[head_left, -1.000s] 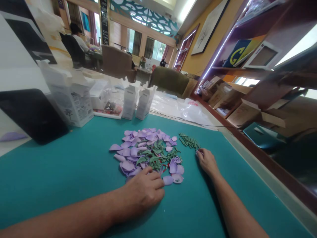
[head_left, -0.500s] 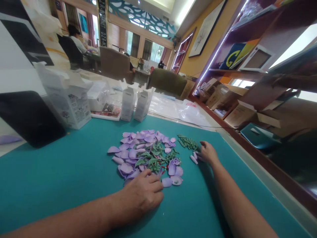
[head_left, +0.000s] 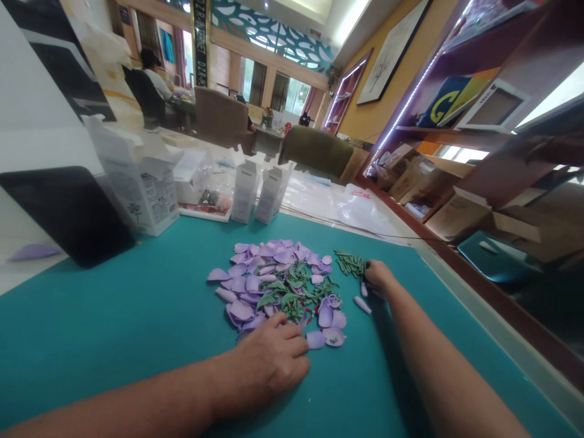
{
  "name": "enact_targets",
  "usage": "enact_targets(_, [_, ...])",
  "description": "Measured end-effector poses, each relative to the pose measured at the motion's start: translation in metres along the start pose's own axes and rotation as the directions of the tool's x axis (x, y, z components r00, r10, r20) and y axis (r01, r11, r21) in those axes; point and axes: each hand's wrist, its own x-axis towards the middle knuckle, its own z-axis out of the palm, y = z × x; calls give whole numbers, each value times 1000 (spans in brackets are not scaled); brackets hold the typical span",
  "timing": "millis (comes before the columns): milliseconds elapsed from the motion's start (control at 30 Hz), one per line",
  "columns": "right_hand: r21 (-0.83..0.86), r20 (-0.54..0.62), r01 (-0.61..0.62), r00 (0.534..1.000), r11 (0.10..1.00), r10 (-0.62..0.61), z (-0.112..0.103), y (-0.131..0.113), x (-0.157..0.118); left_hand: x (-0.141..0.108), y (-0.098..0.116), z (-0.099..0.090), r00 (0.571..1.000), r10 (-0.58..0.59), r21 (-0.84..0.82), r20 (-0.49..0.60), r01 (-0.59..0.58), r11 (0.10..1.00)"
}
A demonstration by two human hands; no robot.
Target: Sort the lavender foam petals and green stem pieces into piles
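Observation:
Purple petal-shaped pieces (head_left: pixel 241 310) lie in a loose pile on the green mat (head_left: pixel 159 304), with green leafy pieces (head_left: pixel 296 280) and a few red bits among them. My left hand (head_left: pixel 276 356) rests at the near edge of this pile, fingers curled; whatever its fingertips hold is hidden. To the pile's right is a bunch of green sticks (head_left: pixel 350 263). My right hand (head_left: pixel 378 277) is beside them with its fingers pressed together, over small purple pieces; any held piece is too small to name. One narrow purple piece (head_left: pixel 362 305) lies just below that hand.
Two white boxes (head_left: pixel 270 194) stand behind the mat, beside a larger open box (head_left: pixel 152 198). A black panel (head_left: pixel 75 213) leans at the left. Cardboard boxes (head_left: pixel 460 213) sit on the right shelf. A person (head_left: pixel 155 76) sits far back at the left.
My right hand has shifted slightly towards the green sticks, and its fingers have closed more. One narrow purple piece lies farther from the others. The whole view has shifted slightly.

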Motion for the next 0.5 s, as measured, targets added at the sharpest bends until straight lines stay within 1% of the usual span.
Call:
enact_targets(100, [-37,-42,37,998,999,-38,-6,-10,-4,0,0,0,1000,3,4,4,-3,1000])
enact_targets(233, [-85,-111,102,988,991,-111,-20,-18,-14,1,-1,0,1000,1,6,2,-1,1000])
enact_targets(367, [-82,-75,254,963,964,-260,-26,-31,-35,1,0,0,1000,-2,-1,13,2,1000])
enact_targets(500, [-59,-25,404,913,913,-406,-16,-55,-55,1,1,1,1000,4,-2,24,-4,1000])
